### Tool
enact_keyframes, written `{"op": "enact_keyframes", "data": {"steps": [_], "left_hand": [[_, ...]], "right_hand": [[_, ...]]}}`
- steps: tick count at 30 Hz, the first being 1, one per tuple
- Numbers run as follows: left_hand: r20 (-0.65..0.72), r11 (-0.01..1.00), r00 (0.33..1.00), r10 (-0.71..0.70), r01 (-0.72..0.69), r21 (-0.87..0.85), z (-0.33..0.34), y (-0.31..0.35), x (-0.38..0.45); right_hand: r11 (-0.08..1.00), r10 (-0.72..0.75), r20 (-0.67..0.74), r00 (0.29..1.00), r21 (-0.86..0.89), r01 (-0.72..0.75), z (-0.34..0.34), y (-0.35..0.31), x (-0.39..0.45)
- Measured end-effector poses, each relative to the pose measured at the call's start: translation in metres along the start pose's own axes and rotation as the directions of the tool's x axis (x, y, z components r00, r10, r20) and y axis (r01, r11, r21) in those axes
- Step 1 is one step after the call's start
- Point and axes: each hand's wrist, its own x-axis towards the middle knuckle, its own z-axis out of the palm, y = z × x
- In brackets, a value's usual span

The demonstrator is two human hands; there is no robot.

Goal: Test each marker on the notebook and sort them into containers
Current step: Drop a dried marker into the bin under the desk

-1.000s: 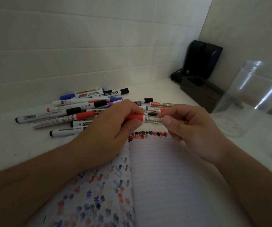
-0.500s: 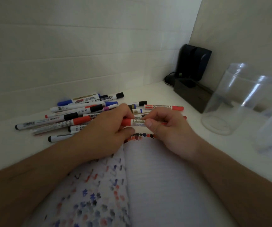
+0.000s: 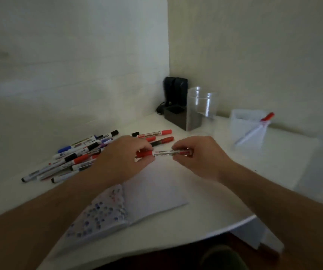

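Head view: a person holds a red marker (image 3: pixel 163 153) level above the top edge of an open notebook (image 3: pixel 152 190), one end in each hand. The left hand (image 3: pixel 124 156) has its fingers curled round the red cap; the right hand (image 3: pixel 199 154) pinches the white barrel at the far end. Cap and barrel look joined, though the frame is soft and the seam cannot be read for certain — whether the cap is going on or about to come off cannot be told.

The marker hangs clear of the paper, in front of a pile of markers (image 3: pixel 75 158) lying loose on the white table (image 3: pixel 224 191) to the left. A clear jar (image 3: pixel 202 108) stands at the back by a black box (image 3: pixel 178 117), and a frosted cup (image 3: pixel 248 129) well to the right already has one red-capped marker (image 3: pixel 254 131) leaning in it.

The risks, as judged from here: a cap pulled with a jerk could send either hand into the pile just behind the knuckles and roll untested markers off across the table. A cap left half-seated could drop off on the way to a container. The cup looks light and its marker leans on the rim, so a second one dropped in hard could tip it. The jar is clear and hard to see against the wall — a reaching hand might clip its rim. The notebook's left page carries many ink dots; a wrist resting there may smear any that are wet.
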Motion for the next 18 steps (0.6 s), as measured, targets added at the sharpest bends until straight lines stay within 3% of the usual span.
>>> {"op": "enact_keyframes", "data": {"steps": [3,6,10,13,18], "left_hand": [[0.072,0.991,0.992,0.104,-0.097,-0.092,0.018,0.081,-0.002],[0.108,0.960,0.966,0.235,-0.213,-0.181,0.052,0.168,-0.012],[0.198,0.864,0.858,0.474,-0.409,-0.293,0.123,0.269,-0.034],[0.341,0.843,0.797,0.498,-0.353,-0.407,0.198,0.330,-0.058],[0.626,0.865,0.612,0.483,-0.221,-0.451,0.282,0.386,-0.103]], "right_hand": [[0.997,0.019,-0.104,0.994,-0.066,-0.026,-0.049,0.022,-0.081],[0.984,0.145,-0.185,0.972,-0.078,-0.162,-0.085,0.048,-0.187],[0.910,0.401,-0.212,0.891,-0.021,-0.415,-0.095,0.084,-0.328],[0.783,0.615,-0.121,0.779,-0.021,-0.622,-0.080,0.118,-0.420],[0.580,0.814,0.046,0.579,-0.080,-0.810,-0.045,0.148,-0.509]]}}
